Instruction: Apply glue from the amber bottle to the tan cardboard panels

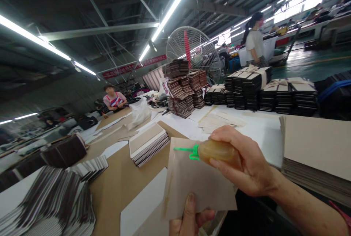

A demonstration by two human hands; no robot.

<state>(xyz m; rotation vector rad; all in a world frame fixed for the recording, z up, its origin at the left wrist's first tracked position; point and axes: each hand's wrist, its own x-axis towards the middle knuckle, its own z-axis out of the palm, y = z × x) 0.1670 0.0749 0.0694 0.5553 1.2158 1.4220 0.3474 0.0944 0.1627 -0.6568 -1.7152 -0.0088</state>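
Observation:
My right hand (246,159) is wrapped round a glue bottle (219,152) of amber liquid with a long green nozzle. The bottle lies nearly level, its tip pointing left over the upper left part of a beige board (203,185). Down the board's left edge runs a yellowish glue strip. Gripping the board's lower edge is my left hand (189,216), thumb on top and fingers partly hidden beneath. Whether the nozzle tip touches the board I cannot tell.
A neat stack of boards (149,143) stands beyond on the brown table. Fanned dark-edged boards (55,199) spread at left, and a tall beige stack (318,148) stands at right. Bundled stacks (246,86) and a large fan (192,51) are behind. Two people (113,99) are farther off.

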